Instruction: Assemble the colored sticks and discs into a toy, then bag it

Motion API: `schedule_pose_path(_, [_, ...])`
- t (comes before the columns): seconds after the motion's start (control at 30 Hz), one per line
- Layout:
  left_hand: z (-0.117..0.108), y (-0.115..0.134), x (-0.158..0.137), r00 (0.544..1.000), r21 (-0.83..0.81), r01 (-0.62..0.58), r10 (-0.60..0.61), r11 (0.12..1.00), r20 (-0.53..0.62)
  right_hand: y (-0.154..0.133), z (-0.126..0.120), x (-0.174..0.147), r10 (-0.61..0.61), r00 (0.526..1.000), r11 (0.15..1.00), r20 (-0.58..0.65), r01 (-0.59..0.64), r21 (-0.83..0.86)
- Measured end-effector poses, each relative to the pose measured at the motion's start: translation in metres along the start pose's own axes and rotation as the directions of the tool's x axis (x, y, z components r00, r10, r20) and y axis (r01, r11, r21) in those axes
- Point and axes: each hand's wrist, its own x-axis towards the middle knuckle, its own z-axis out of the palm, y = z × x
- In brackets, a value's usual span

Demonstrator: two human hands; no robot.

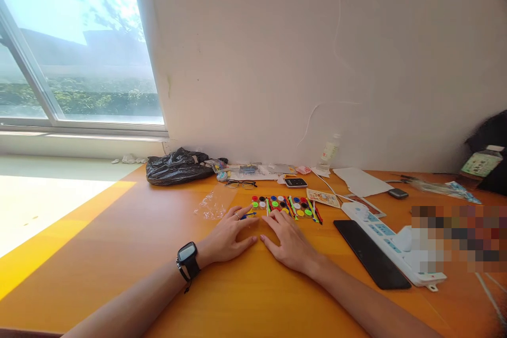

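Observation:
My left hand [227, 235] rests palm down on the wooden table [158, 285], its fingers stretched out and apart. A watch [187, 259] is on that wrist. By its fingertips lies a blue plastic piece [249, 215], partly hidden. My right hand [291, 240] lies opposite, also palm down with fingers spread. Just beyond the fingertips sit small round discs [262, 204] in several colours, set out in rows. Thin coloured plastic sticks [292, 207] lie between the groups of discs. Some of these pieces are covered by my right fingers.
Behind the discs are eyeglasses [241, 184], a small dark device [295, 182] and a printed card [322, 198]. Clear plastic wrap [214, 206] lies left of them, a black plastic bag [178, 166] farther back. On the right are a black phone [370, 253] and a white power strip [390, 243].

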Motion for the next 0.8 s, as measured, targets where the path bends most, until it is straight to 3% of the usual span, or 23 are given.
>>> schedule_pose_path(0.23, [0.005, -0.009, 0.001, 0.998, 0.129, 0.055, -0.056, 0.990, 0.001, 0.003, -0.007, -0.005, -0.001, 1.000, 0.999, 0.022, 0.000, 0.040])
schedule_pose_path(0.53, [0.012, -0.015, -0.002, 0.987, 0.004, 0.120, -0.119, 0.993, -0.107, 0.001, -0.012, -0.005, 0.007, 0.999, 0.998, 0.040, -0.009, 0.059])
schedule_pose_path(0.8, [0.008, -0.008, 0.000, 0.985, 0.036, 0.101, -0.095, 0.994, -0.143, -0.005, -0.017, -0.005, 0.023, 1.000, 0.997, 0.012, -0.023, 0.068])
